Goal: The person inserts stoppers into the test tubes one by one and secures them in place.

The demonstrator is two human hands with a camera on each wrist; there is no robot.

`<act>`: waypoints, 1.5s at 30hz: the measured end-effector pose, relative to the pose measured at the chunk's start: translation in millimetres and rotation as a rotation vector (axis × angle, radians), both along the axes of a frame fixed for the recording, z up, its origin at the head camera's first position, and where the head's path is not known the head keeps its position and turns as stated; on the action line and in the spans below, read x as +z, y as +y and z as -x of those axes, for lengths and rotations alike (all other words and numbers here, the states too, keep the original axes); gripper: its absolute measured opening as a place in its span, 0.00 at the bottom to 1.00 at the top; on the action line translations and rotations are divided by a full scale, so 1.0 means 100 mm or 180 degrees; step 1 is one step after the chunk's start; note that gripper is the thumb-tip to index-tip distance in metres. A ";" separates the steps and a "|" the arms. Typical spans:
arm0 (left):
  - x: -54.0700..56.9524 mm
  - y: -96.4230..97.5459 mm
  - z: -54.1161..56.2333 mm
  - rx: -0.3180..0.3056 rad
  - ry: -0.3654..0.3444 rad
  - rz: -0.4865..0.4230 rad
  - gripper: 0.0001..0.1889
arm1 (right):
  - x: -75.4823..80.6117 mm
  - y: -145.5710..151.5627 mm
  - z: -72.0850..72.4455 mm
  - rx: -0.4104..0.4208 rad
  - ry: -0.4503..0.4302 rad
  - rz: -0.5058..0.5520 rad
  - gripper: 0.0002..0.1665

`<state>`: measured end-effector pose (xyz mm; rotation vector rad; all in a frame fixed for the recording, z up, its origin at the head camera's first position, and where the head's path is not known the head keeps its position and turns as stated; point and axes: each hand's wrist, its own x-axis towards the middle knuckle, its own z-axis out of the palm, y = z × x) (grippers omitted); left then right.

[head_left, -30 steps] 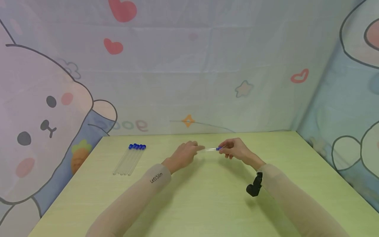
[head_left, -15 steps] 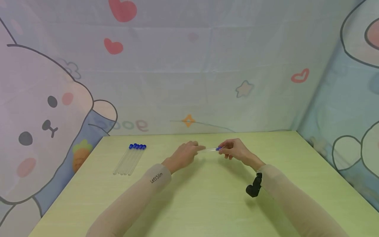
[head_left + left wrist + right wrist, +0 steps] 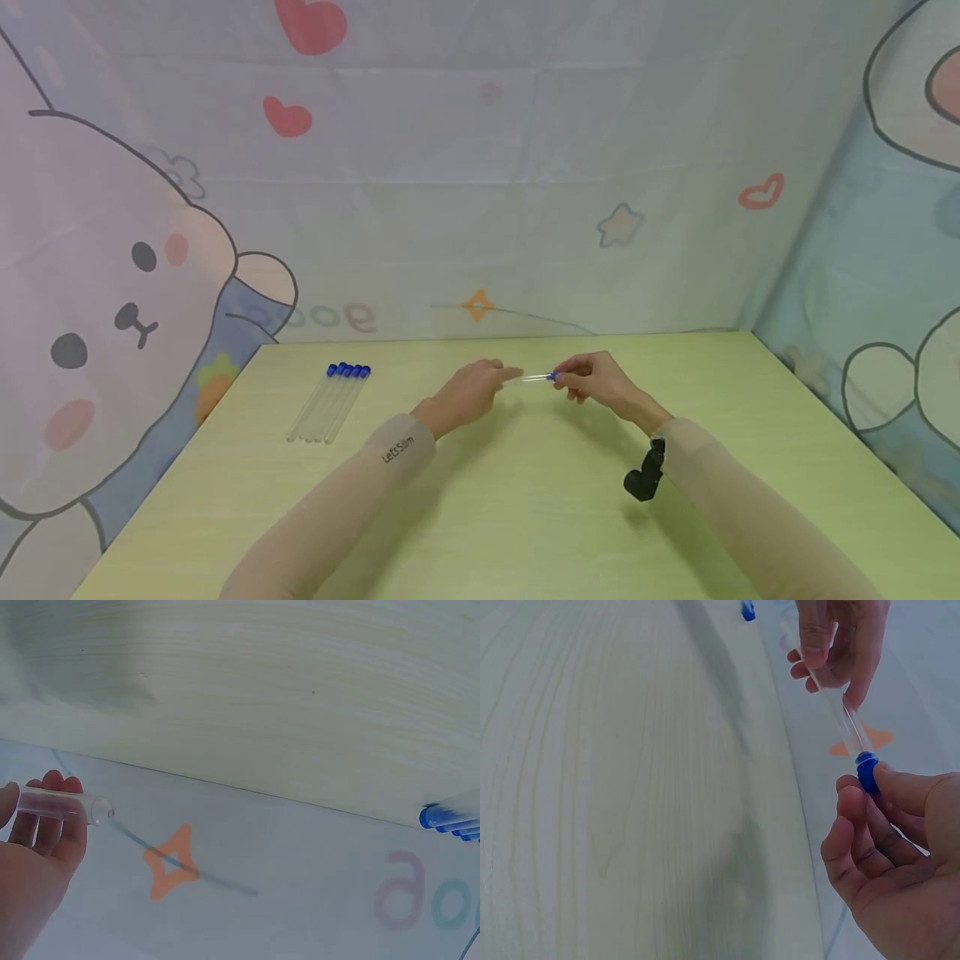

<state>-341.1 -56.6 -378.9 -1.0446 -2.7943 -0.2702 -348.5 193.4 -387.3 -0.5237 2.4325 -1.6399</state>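
A clear test tube (image 3: 536, 377) is held almost level above the table between both hands. My left hand (image 3: 468, 390) grips its body between thumb and fingers, and the tube's rounded closed end (image 3: 102, 811) sticks out past that hand in the left wrist view. At the other end sits a blue cap (image 3: 867, 774), which my right hand (image 3: 597, 379) pinches between thumb and fingertips. In the right wrist view, a narrower blue part of the cap shows right at the tube's mouth. The right fingers hide some of the cap.
Several clear tubes with blue caps (image 3: 354, 372) lie side by side on the left of the pale wooden table (image 3: 525, 517), caps toward the back. A printed cloth (image 3: 540, 208) hangs behind the table. A black wrist camera (image 3: 643, 475) hangs by the right sleeve.
My right fingertips have shifted slightly on the cap and now cover more of it in the head view. Both hands otherwise stay nearly in place; the tubes on the table have not moved.
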 end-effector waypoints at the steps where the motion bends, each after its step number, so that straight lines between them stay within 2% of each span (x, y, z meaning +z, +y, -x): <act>1: 0.00 0.00 0.00 0.0000 -0.0040 -0.0029 0.25 | 0.00 0.00 0.00 0.0003 -0.0002 0.0016 0.17; 5: 0.00 0.00 0.00 0.0011 -0.0074 -0.0074 0.25 | -0.01 -0.01 0.00 0.0005 -0.0016 0.0078 0.16; 13: -0.05 0.02 0.01 0.0015 0.0064 -0.0229 0.18 | -0.06 -0.04 0.01 -0.0031 0.0074 0.0147 0.15; 19: -0.05 0.04 0.03 -0.0062 0.0112 -0.0400 0.15 | -0.06 -0.07 -0.01 -0.0052 0.0042 0.0238 0.15; 25: -0.06 0.07 0.03 -0.0079 0.0000 -0.0519 0.14 | -0.04 -0.09 -0.02 -0.0093 -0.0011 0.0363 0.15; 32: -0.06 0.10 0.01 -0.0001 -0.0003 -0.0608 0.14 | -0.02 -0.14 -0.04 -0.0229 -0.0033 0.0546 0.13; 39: -0.03 0.12 0.01 0.0062 -0.0091 -0.0663 0.13 | -0.02 -0.14 -0.02 -0.0232 0.0007 0.0516 0.14; 45: -0.02 0.12 0.03 0.0035 -0.0131 -0.0625 0.13 | -0.03 -0.14 -0.02 -0.0252 0.0007 0.0542 0.13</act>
